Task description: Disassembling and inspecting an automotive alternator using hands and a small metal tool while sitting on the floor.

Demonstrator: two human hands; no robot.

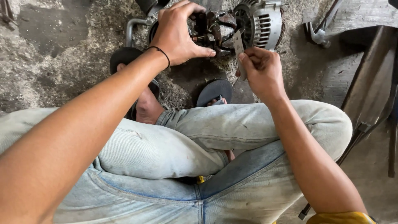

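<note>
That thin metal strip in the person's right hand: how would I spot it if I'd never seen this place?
Start at the silver ribbed motor housing on the gritty floor. Just below it, the right hand pinches a flat grey metal strip, standing upright. It is the only thin, straight, flat piece; everything near it is round or chunky.

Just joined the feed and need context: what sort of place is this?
Probably an informal repair workshop at floor level: a rough, grimy concrete floor, a dismantled alternator-like unit steadied by the left hand, and a hammer nearby.
</note>
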